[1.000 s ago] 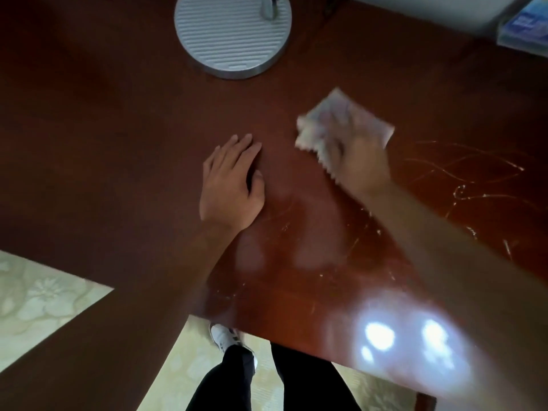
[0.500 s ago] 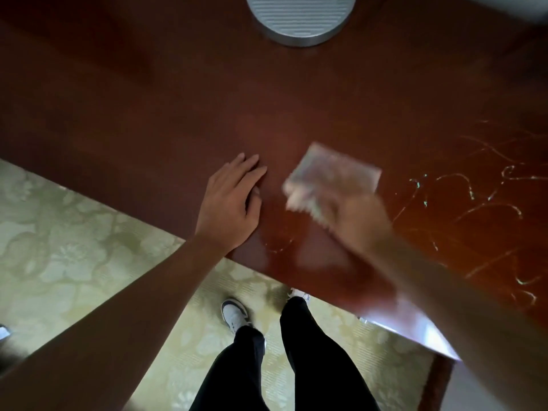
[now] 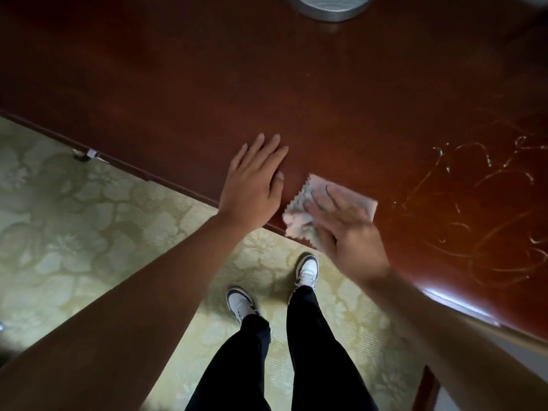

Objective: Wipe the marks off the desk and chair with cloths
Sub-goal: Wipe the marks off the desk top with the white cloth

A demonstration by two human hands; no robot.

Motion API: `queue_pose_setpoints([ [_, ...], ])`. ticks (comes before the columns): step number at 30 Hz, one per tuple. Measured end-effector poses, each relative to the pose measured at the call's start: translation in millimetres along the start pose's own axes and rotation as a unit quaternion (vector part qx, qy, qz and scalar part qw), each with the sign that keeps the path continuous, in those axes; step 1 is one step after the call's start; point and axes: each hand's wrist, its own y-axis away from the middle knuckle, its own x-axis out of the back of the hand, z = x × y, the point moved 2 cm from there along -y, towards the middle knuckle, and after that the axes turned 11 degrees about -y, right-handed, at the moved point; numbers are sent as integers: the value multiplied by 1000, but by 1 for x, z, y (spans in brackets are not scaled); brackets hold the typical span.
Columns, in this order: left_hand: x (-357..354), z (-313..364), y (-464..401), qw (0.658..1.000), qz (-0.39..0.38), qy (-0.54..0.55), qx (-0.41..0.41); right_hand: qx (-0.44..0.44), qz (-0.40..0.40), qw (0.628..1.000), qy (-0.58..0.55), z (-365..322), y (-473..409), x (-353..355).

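Nearby, left hand (image 3: pixel 252 185) flat beside cloth (image 3: pixel 299 215); lamp base (image 3: pixel 329 7) far back.

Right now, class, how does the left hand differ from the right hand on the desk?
The left hand lies bare on the desk; the right hand presses a cloth. The left looks sharp, the right blurred. The left is clear of the scribbled marks; the right is nearer them. Both are flat, fingers straight.

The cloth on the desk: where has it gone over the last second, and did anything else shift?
The right hand slid the cloth from farther in on the desk back to its near edge, where a corner now overhangs, beside the left hand. The left hand stayed flat on the wood. The scribbled marks to the right remain unwiped.
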Motion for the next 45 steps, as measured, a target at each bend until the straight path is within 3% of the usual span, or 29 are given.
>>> queue_pose_setpoints([
  [5,-1,-3,4,1000,10,-14,-19,-145,87,986,10,55,-80,38],
  [8,-3,-5,5,999,12,-23,-24,-132,81,988,0,30,-74,16],
  [12,-4,-6,6,999,0,-28,-20,-66,70,995,-19,-39,2,-27],
  [16,-4,-5,7,1000,0,-23,-13,-3,25,1000,19,-22,-2,-15],
  [18,-3,0,5,1000,4,-22,2,-58,4,998,18,7,-25,4],
  [20,-3,6,4,1000,11,-16,22,-120,42,992,10,43,-56,29],
  [25,-9,19,-1,998,7,-31,62,-180,80,980,-18,82,-101,52],
  [30,-16,42,-17,992,17,-55,111,-62,10,997,-34,18,-5,18],
  [33,-22,61,-33,989,14,-65,129,12,-22,999,-24,41,-7,37],
  [36,-28,78,-45,987,17,-62,148,-81,-17,996,16,100,-75,74],
  [38,-32,89,-50,984,29,-66,162,-101,-11,995,-15,132,-117,93],
  [41,-39,99,-57,980,43,-67,181,-74,16,996,-48,130,-116,90],
  [45,-43,107,-64,977,44,-67,196,13,4,997,-72,91,-31,65],
])
